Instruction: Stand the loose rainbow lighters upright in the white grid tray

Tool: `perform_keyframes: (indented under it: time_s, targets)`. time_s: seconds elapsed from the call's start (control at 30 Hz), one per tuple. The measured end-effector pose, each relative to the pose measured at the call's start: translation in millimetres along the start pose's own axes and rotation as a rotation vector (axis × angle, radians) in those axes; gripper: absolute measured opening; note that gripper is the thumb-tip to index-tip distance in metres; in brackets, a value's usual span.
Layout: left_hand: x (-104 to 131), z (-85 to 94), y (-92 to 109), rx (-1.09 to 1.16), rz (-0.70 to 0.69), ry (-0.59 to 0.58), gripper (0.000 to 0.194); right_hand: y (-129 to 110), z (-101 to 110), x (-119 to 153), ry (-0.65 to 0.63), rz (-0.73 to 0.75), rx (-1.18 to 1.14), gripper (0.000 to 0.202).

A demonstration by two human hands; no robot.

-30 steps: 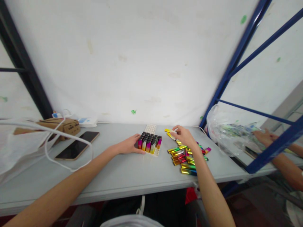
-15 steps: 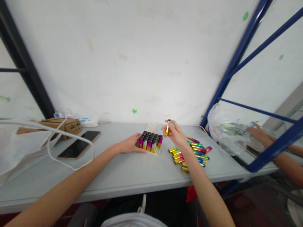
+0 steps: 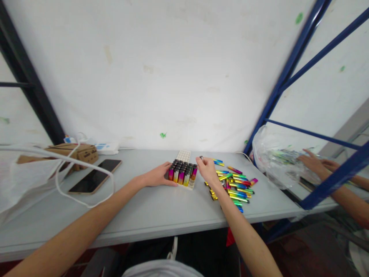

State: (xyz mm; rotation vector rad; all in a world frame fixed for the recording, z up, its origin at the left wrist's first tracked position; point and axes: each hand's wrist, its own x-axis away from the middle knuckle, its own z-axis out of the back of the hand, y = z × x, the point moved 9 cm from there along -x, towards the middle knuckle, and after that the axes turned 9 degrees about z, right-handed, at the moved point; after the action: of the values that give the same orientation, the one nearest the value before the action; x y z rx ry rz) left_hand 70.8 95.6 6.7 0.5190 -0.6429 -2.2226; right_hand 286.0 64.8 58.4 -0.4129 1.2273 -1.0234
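Observation:
My left hand (image 3: 158,176) is wrapped round the left side of a packed block of upright lighters (image 3: 181,173), its thumb along the front. The lighters have black tops and shiny purple, yellow and silvery bodies. They stand in a white tray (image 3: 183,155) with rows of holes, whose far end shows bare holes. Just right of the block, my right hand (image 3: 208,169) is closed on a lighter (image 3: 201,157); only its dark top shows above the fingers. Under and beside the right forearm lies a loose pile of shiny coloured lighters (image 3: 238,184).
A phone (image 3: 96,177), a cardboard box (image 3: 86,153) and a white cable (image 3: 86,163) lie on the left of the grey table (image 3: 150,213). Blue rack posts (image 3: 266,111) stand at right. Beyond them, another person's hands (image 3: 314,161) are near a clear plastic bag (image 3: 268,161).
My right hand has turned and moved slightly left and down, now covering most of the lighter it holds. More of the loose pile is uncovered. The left hand stays at the block.

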Motion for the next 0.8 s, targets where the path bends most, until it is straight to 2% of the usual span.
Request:
perform_keyframes:
  time_s: [0.13,0.37,0.53,0.63,0.7,0.8]
  targets:
    - [0.3,1.6,2.5,0.002,-0.009,0.011,0.08,-2.5,2.1,-0.7,0.022,-0.008,0.034,0.047]
    - [1.4,2.2,4.1,-0.003,-0.014,0.012,0.078,-4.7,1.4,0.2,0.001,-0.021,0.018,0.054]
    - [0.9,1.4,2.6,-0.001,-0.006,0.005,0.08,-12.3,4.8,0.0,0.037,0.031,0.103,0.044]
    - [0.9,0.8,2.3,-0.004,0.002,-0.005,0.08,-19.9,6.1,0.4,0.044,0.076,0.136,0.045]
    - [1.1,0.5,2.3,-0.006,0.005,-0.01,0.079,-24.6,5.2,0.5,0.014,0.107,0.146,0.049]
    - [1.0,0.2,1.4,-0.006,0.008,-0.007,0.078,-29.7,-0.7,0.9,-0.119,0.136,0.125,0.047]
